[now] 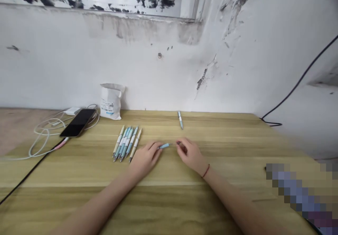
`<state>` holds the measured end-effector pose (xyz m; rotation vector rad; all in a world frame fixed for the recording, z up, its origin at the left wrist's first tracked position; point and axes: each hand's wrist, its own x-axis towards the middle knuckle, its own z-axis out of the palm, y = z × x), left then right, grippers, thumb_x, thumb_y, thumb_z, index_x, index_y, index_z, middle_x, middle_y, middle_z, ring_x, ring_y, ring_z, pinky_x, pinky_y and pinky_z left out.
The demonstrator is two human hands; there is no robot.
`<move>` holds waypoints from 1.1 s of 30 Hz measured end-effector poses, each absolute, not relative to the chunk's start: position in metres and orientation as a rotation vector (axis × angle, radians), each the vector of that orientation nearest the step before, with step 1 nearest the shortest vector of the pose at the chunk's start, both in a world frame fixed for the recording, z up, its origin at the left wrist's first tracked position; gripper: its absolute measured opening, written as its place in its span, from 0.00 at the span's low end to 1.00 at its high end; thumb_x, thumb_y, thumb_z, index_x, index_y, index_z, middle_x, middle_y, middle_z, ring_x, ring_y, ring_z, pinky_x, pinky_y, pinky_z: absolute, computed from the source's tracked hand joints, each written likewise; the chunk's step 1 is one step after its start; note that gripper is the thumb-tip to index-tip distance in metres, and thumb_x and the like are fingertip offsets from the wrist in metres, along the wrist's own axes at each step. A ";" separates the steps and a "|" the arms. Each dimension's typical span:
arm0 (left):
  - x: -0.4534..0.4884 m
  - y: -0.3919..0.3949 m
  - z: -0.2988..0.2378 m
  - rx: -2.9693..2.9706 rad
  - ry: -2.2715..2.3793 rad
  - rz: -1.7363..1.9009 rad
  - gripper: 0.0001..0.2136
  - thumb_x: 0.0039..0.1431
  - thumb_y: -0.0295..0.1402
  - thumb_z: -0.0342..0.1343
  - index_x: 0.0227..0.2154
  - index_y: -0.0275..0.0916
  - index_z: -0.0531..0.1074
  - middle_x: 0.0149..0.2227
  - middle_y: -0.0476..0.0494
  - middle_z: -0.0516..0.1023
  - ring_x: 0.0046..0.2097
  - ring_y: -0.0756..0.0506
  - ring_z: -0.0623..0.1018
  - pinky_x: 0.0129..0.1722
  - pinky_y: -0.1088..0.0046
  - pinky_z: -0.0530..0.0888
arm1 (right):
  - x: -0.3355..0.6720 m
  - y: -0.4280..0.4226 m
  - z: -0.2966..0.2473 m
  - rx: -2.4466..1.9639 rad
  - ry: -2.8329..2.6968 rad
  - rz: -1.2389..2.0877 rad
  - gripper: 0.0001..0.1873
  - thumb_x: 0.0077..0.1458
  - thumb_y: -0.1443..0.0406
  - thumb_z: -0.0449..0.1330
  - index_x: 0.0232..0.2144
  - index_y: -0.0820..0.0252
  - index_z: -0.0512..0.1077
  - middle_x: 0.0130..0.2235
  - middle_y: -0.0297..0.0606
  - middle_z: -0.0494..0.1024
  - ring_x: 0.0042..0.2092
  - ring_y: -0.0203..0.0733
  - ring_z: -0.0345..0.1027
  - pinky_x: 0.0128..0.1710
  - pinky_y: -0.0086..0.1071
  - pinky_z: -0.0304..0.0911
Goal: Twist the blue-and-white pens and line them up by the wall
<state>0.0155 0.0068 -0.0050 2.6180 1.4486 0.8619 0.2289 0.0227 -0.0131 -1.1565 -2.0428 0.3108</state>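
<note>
Between my hands lies a light blue pen barrel (164,146), gripped at one end by the fingertips of my left hand (146,158). A thin pen refill (173,144) runs from the barrel to my right hand (191,154), whose fingertips pinch its small dark tip. My right wrist wears a thin red cord (206,171). Several blue and cream pens (127,144) lie side by side just left of my left hand. A single pen (180,119) lies apart near the wall, beyond my hands.
The light wooden table (216,164) meets a stained white wall (148,69). At its back left are a black phone (77,123), a white charger (72,111) with tangled white cables, and a white paper bag (112,101). A black cable (298,78) runs down the wall at right.
</note>
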 end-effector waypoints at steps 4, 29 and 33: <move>0.016 0.007 -0.005 2.659 1.449 0.840 0.11 0.63 0.35 0.44 0.45 0.42 0.67 0.43 0.45 0.73 0.42 0.48 0.75 0.41 0.73 0.72 | 0.229 0.021 -0.011 -1.114 -2.052 0.360 0.06 0.59 0.66 0.50 0.37 0.57 0.66 0.30 0.35 0.73 0.28 0.36 0.65 0.30 0.29 0.59; 0.016 0.005 -0.002 2.681 1.234 0.915 0.13 0.63 0.32 0.45 0.48 0.43 0.67 0.43 0.43 0.73 0.45 0.46 0.73 0.45 0.68 0.72 | 0.229 0.016 -0.013 -1.039 -2.103 0.446 0.09 0.59 0.65 0.51 0.40 0.54 0.69 0.34 0.34 0.76 0.31 0.36 0.69 0.34 0.29 0.63; 0.017 0.005 -0.002 2.656 1.264 0.893 0.12 0.62 0.32 0.45 0.47 0.42 0.67 0.43 0.43 0.73 0.45 0.46 0.73 0.46 0.67 0.71 | 0.228 0.015 -0.012 -1.030 -2.127 0.436 0.08 0.58 0.64 0.52 0.38 0.55 0.70 0.30 0.33 0.76 0.26 0.35 0.66 0.29 0.29 0.61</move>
